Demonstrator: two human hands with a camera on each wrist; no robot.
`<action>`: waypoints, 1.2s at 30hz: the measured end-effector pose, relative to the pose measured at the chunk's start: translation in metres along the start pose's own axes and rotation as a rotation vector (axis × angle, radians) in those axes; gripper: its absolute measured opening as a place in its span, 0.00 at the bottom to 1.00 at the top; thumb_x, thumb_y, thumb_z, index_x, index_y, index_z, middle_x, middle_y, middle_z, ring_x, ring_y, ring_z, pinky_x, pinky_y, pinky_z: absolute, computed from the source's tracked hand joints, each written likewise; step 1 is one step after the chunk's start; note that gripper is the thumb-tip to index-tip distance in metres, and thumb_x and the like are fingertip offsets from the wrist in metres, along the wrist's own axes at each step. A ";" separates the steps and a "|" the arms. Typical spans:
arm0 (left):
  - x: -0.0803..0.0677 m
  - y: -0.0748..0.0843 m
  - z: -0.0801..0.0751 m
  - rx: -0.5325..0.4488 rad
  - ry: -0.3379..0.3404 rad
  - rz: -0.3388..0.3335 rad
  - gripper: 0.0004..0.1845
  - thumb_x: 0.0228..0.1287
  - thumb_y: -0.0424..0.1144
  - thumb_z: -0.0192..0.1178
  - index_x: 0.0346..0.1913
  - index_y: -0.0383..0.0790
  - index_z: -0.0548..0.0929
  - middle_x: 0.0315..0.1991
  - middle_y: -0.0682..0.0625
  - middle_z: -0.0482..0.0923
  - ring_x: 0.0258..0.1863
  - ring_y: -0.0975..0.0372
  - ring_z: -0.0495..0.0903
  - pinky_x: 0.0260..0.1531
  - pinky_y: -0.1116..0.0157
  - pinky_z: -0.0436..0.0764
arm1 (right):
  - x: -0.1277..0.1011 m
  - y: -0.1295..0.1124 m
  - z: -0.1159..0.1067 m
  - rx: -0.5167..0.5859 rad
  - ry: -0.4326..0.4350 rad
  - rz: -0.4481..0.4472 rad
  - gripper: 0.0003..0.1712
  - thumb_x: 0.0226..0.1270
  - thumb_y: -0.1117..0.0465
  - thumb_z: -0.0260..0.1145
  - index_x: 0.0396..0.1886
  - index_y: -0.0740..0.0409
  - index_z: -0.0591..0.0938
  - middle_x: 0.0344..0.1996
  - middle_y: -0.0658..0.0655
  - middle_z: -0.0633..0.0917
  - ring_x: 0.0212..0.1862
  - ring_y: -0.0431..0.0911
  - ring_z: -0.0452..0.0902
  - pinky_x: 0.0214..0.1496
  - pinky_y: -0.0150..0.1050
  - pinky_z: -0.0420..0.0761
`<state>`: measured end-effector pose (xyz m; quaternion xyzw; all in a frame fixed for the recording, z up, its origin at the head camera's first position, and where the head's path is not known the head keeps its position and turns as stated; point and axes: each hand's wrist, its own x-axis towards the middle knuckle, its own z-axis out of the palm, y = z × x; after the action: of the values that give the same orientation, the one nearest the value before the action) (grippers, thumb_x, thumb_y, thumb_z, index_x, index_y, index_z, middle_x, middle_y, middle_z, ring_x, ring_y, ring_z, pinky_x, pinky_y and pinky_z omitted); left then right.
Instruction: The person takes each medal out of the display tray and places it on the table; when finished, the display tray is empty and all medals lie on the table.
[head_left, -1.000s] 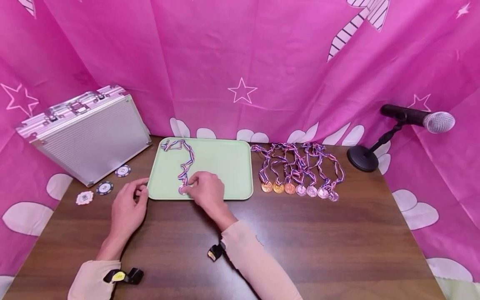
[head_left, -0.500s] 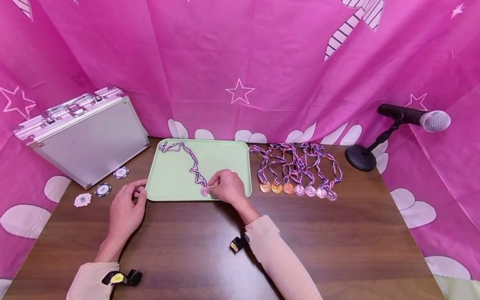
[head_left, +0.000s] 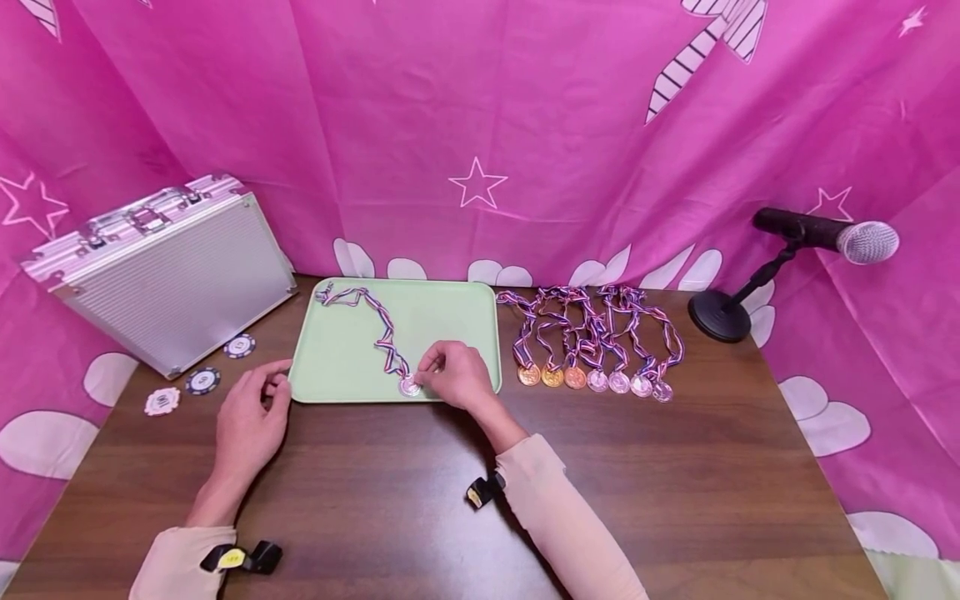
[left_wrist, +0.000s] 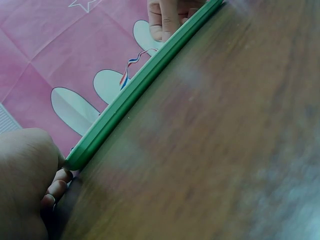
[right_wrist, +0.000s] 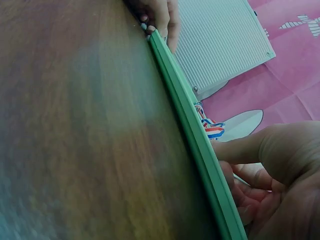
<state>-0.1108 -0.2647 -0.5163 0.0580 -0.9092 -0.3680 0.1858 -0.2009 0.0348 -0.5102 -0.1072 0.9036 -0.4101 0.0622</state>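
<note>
A light green tray (head_left: 450,308) lies on the table. Across it stretches a medal (head_left: 408,386) on a red, white and blue ribbon (head_left: 385,325), its silvery disc near the tray's front edge. My right hand (head_left: 461,375) pinches the right edge of the disc between thumb and fingers; the exact contact is partly hidden. My left hand (head_left: 251,417) grips the tray's left edge near the front corner. In the left wrist view, its fingers (left_wrist: 57,187) curl below the tray's rim (left_wrist: 135,97). In the right wrist view, the ribbon (right_wrist: 212,131) shows just beyond my right thumb.
Several medals (head_left: 575,377) on ribbons lie in a row right of the tray, gold, copper and silvery. A microphone (head_left: 813,233) on a stand is at the right. A silver case (head_left: 172,279) stands at the left, with three poker chips (head_left: 202,381) before it.
My right hand has drawn the medal to the right along the tray's front, the ribbon trailing with it. In the last half second the disc hardly moves. The left hand stays at the tray's edge.
</note>
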 end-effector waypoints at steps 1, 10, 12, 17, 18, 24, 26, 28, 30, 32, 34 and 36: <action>0.000 0.000 0.000 0.000 0.000 0.001 0.17 0.80 0.33 0.57 0.64 0.35 0.87 0.43 0.42 0.82 0.41 0.61 0.73 0.43 0.62 0.68 | -0.001 -0.001 -0.001 0.010 0.011 -0.010 0.09 0.61 0.58 0.84 0.29 0.46 0.89 0.25 0.42 0.87 0.29 0.37 0.80 0.38 0.36 0.78; 0.000 0.000 0.000 -0.004 0.005 0.013 0.17 0.81 0.33 0.57 0.63 0.35 0.88 0.43 0.42 0.82 0.39 0.65 0.72 0.41 0.63 0.68 | -0.003 0.001 0.012 -0.105 0.065 -0.018 0.20 0.50 0.41 0.91 0.30 0.40 0.87 0.24 0.41 0.80 0.29 0.38 0.75 0.32 0.37 0.74; 0.000 0.000 0.000 -0.006 0.006 0.014 0.17 0.81 0.34 0.57 0.63 0.35 0.88 0.43 0.42 0.83 0.38 0.66 0.71 0.40 0.63 0.68 | -0.003 0.002 0.015 -0.138 0.074 -0.023 0.21 0.48 0.41 0.92 0.29 0.39 0.86 0.24 0.41 0.79 0.30 0.38 0.74 0.33 0.37 0.73; 0.000 0.000 0.000 -0.008 0.005 0.008 0.17 0.81 0.35 0.57 0.63 0.36 0.88 0.43 0.42 0.83 0.38 0.64 0.72 0.40 0.62 0.68 | -0.005 0.001 0.006 -0.065 0.031 -0.038 0.18 0.55 0.52 0.90 0.29 0.41 0.84 0.23 0.41 0.80 0.29 0.38 0.75 0.35 0.36 0.74; 0.000 0.001 0.000 -0.008 0.003 0.006 0.17 0.82 0.35 0.57 0.63 0.35 0.88 0.44 0.41 0.82 0.39 0.63 0.72 0.41 0.62 0.68 | -0.007 -0.003 0.000 -0.027 0.018 -0.038 0.17 0.56 0.54 0.89 0.30 0.43 0.84 0.23 0.41 0.82 0.28 0.38 0.76 0.35 0.36 0.75; -0.001 0.001 -0.001 -0.002 -0.003 0.003 0.17 0.81 0.34 0.56 0.64 0.35 0.87 0.43 0.41 0.82 0.40 0.60 0.73 0.41 0.62 0.68 | -0.022 -0.024 -0.046 0.187 0.007 0.014 0.06 0.66 0.63 0.81 0.38 0.56 0.90 0.24 0.48 0.89 0.28 0.48 0.88 0.31 0.35 0.78; -0.001 0.001 -0.001 -0.003 -0.001 0.003 0.17 0.81 0.34 0.56 0.63 0.35 0.87 0.43 0.41 0.82 0.40 0.60 0.73 0.42 0.62 0.68 | -0.024 -0.025 -0.058 0.275 0.002 0.031 0.04 0.69 0.65 0.79 0.41 0.60 0.91 0.25 0.52 0.91 0.29 0.52 0.91 0.28 0.34 0.81; -0.001 0.001 -0.001 -0.003 -0.001 0.003 0.17 0.81 0.34 0.56 0.64 0.35 0.87 0.43 0.42 0.82 0.41 0.61 0.73 0.42 0.63 0.68 | -0.026 -0.027 -0.069 0.376 -0.008 0.038 0.05 0.71 0.69 0.77 0.44 0.64 0.91 0.25 0.55 0.91 0.28 0.53 0.91 0.28 0.35 0.84; 0.000 0.001 -0.001 -0.003 -0.001 0.003 0.17 0.82 0.34 0.56 0.64 0.35 0.87 0.44 0.42 0.82 0.40 0.61 0.72 0.41 0.63 0.68 | -0.028 -0.029 -0.081 0.494 -0.018 0.035 0.06 0.71 0.73 0.74 0.45 0.69 0.90 0.26 0.58 0.91 0.26 0.52 0.89 0.28 0.36 0.86; 0.000 0.001 -0.001 -0.001 -0.003 0.002 0.17 0.82 0.35 0.56 0.64 0.35 0.87 0.44 0.42 0.82 0.40 0.61 0.72 0.41 0.62 0.68 | -0.031 -0.030 -0.093 0.586 -0.026 0.030 0.07 0.71 0.75 0.72 0.46 0.72 0.89 0.27 0.58 0.90 0.25 0.47 0.87 0.29 0.36 0.88; 0.000 0.001 -0.001 0.001 -0.005 0.002 0.17 0.82 0.35 0.56 0.64 0.36 0.87 0.44 0.42 0.82 0.40 0.61 0.72 0.41 0.62 0.68 | -0.035 -0.033 -0.107 0.648 -0.026 0.025 0.08 0.72 0.76 0.71 0.48 0.74 0.88 0.28 0.57 0.90 0.25 0.43 0.86 0.31 0.36 0.89; 0.000 0.001 0.000 0.002 -0.007 0.004 0.17 0.82 0.35 0.56 0.64 0.36 0.87 0.43 0.42 0.82 0.41 0.60 0.73 0.42 0.62 0.68 | -0.041 -0.035 -0.121 0.682 -0.011 0.014 0.10 0.72 0.76 0.71 0.51 0.77 0.86 0.28 0.56 0.91 0.25 0.42 0.87 0.31 0.36 0.89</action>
<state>-0.1105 -0.2641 -0.5156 0.0550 -0.9104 -0.3668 0.1835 -0.1807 0.1104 -0.4030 -0.0763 0.7149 -0.6876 0.1020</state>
